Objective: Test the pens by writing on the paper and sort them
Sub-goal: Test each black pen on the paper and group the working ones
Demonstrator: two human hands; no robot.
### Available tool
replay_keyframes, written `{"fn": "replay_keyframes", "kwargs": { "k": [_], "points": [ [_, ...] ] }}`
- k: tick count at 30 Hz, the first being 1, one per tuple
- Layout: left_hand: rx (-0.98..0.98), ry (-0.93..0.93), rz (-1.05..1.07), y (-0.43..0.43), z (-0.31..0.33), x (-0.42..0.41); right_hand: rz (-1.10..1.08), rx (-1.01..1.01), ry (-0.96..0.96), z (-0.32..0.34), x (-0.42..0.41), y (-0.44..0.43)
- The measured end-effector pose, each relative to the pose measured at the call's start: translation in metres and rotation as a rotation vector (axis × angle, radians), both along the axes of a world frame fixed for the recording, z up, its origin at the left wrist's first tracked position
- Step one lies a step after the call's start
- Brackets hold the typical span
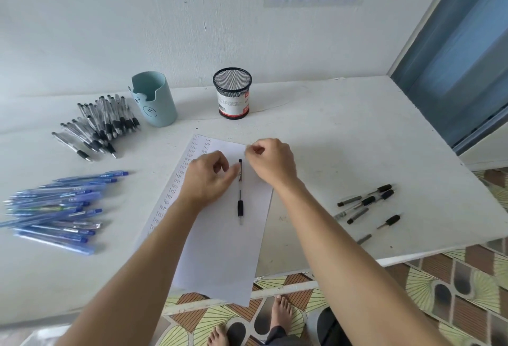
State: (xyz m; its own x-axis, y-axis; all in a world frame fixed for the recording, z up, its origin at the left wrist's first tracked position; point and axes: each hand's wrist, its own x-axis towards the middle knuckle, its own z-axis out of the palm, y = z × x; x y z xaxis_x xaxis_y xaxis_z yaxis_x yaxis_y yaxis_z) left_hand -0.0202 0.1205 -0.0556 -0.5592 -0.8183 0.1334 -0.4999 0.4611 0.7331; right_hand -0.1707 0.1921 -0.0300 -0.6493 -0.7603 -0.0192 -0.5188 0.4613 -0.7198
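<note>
Pen (240, 189): flat on paper (220, 249), tip toward me, between both grips.
Left grip (209, 180): loosely curled, empty, thumb beside barrel.
Right grip (270, 165): curled; I can't tell contents.
Next: I'd pinch low on barrel, write on blank area.

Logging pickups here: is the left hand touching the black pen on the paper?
Cannot tell. The head view shows a fingertip of the left hand meeting the edge of the black pen, but it could be hovering above.
</note>
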Motion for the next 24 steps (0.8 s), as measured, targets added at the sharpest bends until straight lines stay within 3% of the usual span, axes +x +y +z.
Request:
{"fn": "replay_keyframes", "kwargs": {
  "k": [4, 9, 11, 14, 18, 24],
  "points": [
    [-0.143, -0.263, -0.101, -0.002, -0.005, -0.007, 0.001, -0.04, 0.226, -0.013, -0.019, 0.01],
    [0.038, -0.26, -0.01, -0.004, 0.01, -0.01, 0.266, 0.252, 0.406, -0.032, -0.027, 0.016],
    [0.204, -0.142, 0.065, -0.007, 0.017, -0.009, 0.318, 0.327, 0.455, -0.034, -0.025, 0.018],
    [0.415, 0.26, 0.135, -0.013, 0.024, -0.003, 0.323, 0.332, 0.489, -0.034, -0.023, 0.021],
    [0.643, 0.689, 0.068, -0.015, 0.035, 0.001, 0.328, 0.315, 0.505, -0.034, -0.021, 0.021],
    [0.96, 0.881, 0.072, -0.023, 0.065, 0.01, 0.41, 0.325, 0.576, -0.034, -0.02, 0.02]
  ]
}}
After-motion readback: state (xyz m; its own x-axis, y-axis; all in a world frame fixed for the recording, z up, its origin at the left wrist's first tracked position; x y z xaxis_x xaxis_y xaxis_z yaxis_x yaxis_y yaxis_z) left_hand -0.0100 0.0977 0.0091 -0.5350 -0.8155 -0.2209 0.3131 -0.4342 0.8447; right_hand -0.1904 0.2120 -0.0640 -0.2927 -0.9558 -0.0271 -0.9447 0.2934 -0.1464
